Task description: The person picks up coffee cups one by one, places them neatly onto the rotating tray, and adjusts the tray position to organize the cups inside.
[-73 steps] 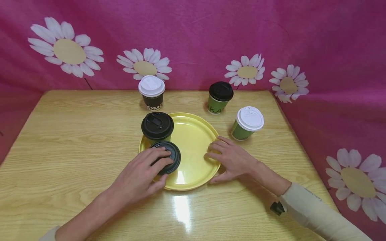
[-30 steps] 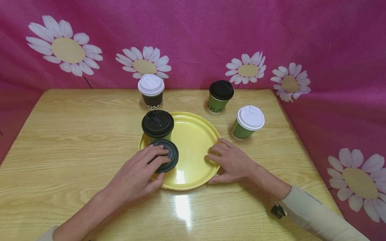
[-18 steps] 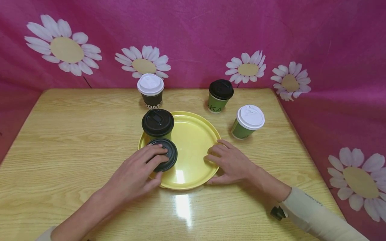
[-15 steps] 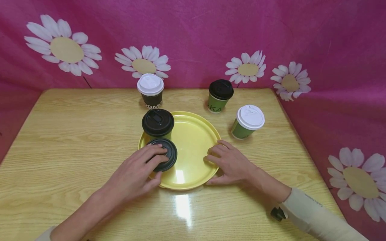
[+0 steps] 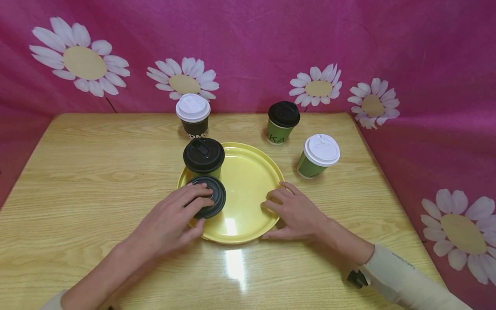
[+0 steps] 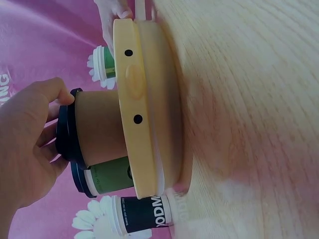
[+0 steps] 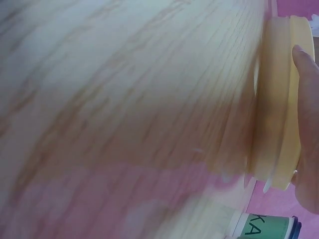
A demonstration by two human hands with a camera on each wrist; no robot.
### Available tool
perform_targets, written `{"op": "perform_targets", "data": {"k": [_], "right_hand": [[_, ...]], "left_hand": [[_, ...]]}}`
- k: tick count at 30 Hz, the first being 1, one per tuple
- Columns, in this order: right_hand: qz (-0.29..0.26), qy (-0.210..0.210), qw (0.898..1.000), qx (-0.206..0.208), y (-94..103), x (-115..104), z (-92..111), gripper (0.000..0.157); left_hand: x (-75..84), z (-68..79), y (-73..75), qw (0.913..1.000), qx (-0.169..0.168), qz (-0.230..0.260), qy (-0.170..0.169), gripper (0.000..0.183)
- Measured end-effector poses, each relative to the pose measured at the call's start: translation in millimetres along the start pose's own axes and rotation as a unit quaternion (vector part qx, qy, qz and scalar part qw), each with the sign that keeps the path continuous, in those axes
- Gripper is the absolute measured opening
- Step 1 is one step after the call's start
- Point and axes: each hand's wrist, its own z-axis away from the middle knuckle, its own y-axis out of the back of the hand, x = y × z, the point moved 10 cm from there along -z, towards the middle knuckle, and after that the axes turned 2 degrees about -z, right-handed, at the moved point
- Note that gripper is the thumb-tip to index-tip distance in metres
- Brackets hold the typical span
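Note:
A brown paper coffee cup (image 6: 99,122) with a black lid (image 5: 217,200) stands at the front left of a round yellow tray (image 5: 248,185). My left hand (image 5: 166,219) holds this cup by its lid, fingertips on top and thumb at the lid's edge. Just behind it on the tray is a green coffee cup (image 6: 110,177), also black-lidded (image 5: 203,154). My right hand (image 5: 296,213) grips the tray's right rim, fingers over the edge and thumb low on the near side. In the right wrist view, the thumb (image 7: 299,57) lies against the tray's side wall (image 7: 276,99).
Behind the tray, a black cup with a white lid (image 5: 193,107) stands at left and a green cup with a black lid (image 5: 280,131) at right. A green cup with a white lid (image 5: 319,153) is near the right hand. Pink flowered cloth (image 5: 248,43) borders the wooden table.
Both hands and the two cups on the tray have shifted slightly clockwise around the tray's middle: the held cup leftward and back, the right hand a little nearer. The cups off the tray stay put.

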Motion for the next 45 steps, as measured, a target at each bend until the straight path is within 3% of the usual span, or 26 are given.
{"op": "perform_targets", "data": {"k": [10, 33, 45], "right_hand": [[-0.001, -0.029, 1.0, -0.008, -0.7, -4, 0, 0.069], [-0.003, -0.078, 0.997, 0.013, 1.6, -21, 3, 0.062], [-0.002, -0.087, 0.996, 0.03, 3.3, -28, 2, 0.062]], "left_hand": [[-4.1, -0.4, 0.4, 1.0, -0.005, -0.002, -0.003, 0.033], [-20.1, 1.5, -0.9, 0.9982, -0.026, -0.026, 0.048, 0.038], [-22.9, -0.5, 0.1, 0.9977, -0.031, -0.034, 0.05, 0.041]]}}
